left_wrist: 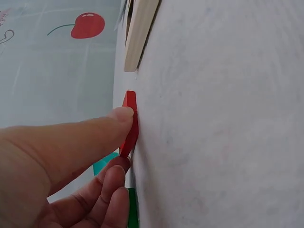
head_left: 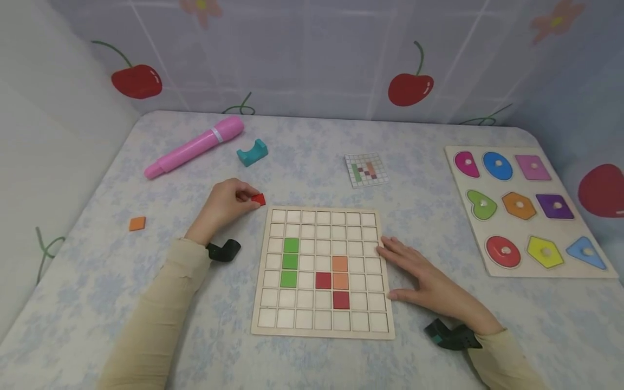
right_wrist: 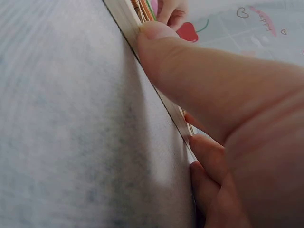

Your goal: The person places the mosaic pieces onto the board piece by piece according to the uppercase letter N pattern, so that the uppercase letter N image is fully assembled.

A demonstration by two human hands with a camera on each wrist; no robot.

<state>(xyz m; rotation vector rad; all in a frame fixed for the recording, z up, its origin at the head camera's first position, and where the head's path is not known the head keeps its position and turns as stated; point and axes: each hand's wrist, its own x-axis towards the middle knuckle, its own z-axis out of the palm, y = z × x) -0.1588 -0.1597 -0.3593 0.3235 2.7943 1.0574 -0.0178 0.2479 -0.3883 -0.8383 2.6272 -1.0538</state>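
My left hand [head_left: 225,205] pinches a red square tile [head_left: 259,200] between thumb and fingers, just outside the board's far left corner. In the left wrist view the red tile [left_wrist: 129,126] stands nearly edge-on under the thumb, and a green piece [left_wrist: 133,209] shows beside the lower fingers. The wooden grid board [head_left: 323,333] lies flat in the middle. On it are a column of three green tiles [head_left: 290,261], two orange tiles [head_left: 340,264] and two red tiles [head_left: 341,300]. My right hand [head_left: 429,281] rests with thumb and fingertips against the board's right edge [right_wrist: 166,102].
A printed pattern card [head_left: 366,169] lies beyond the board. An orange tile [head_left: 137,223] lies at the left. Farther back are a pink pen-shaped toy [head_left: 190,151] and a teal curved block [head_left: 252,153]. A shape puzzle board [head_left: 528,227] lies on the right.
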